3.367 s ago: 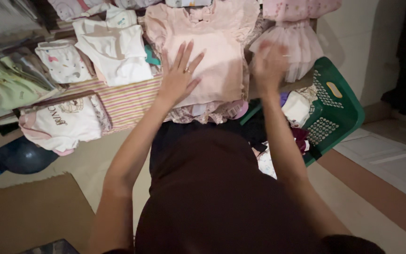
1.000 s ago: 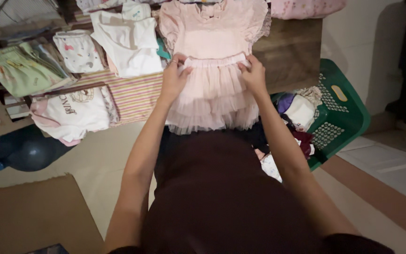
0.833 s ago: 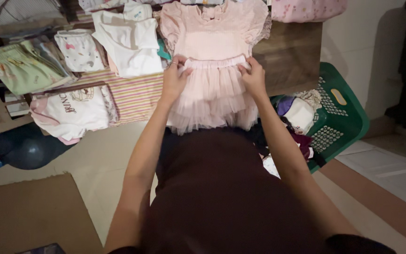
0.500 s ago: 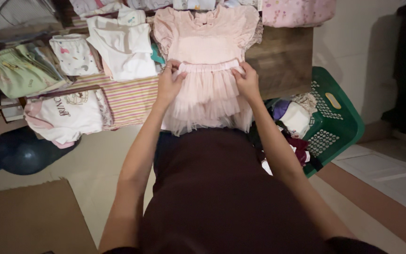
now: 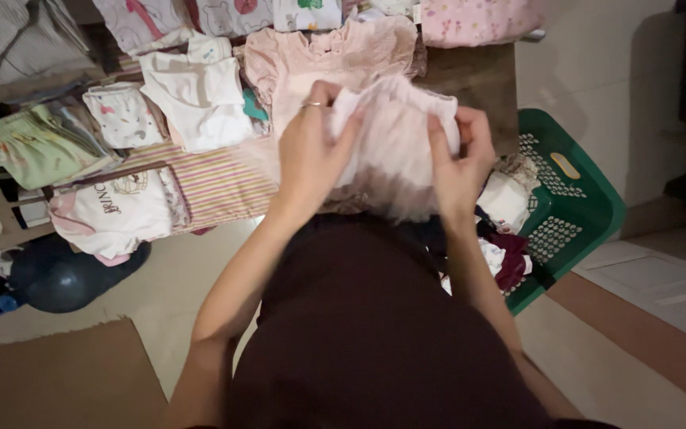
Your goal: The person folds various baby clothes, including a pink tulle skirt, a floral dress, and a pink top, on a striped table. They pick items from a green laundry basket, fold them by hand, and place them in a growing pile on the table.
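A pale pink tulle skirt [image 5: 395, 143] is lifted off the table, bunched between both hands. My left hand [image 5: 311, 151], with a ring on one finger, grips its left side. My right hand [image 5: 460, 163] grips its right side near the waistband. Under and behind the skirt lies a pink short-sleeved top [image 5: 299, 63], spread flat on the wooden table [image 5: 470, 79].
Folded baby clothes cover the table: a white bodysuit [image 5: 200, 95], a striped cloth [image 5: 216, 179], a white printed shirt [image 5: 113, 210], green clothes [image 5: 41, 143]. A green laundry basket [image 5: 581, 199] with clothes stands on the floor at right. A dark ball [image 5: 61, 278] lies at left.
The skirt lay flat over the pink top with both hands at its waistband; now both hands have raised and bunched it toward me. The camera has shifted slightly.
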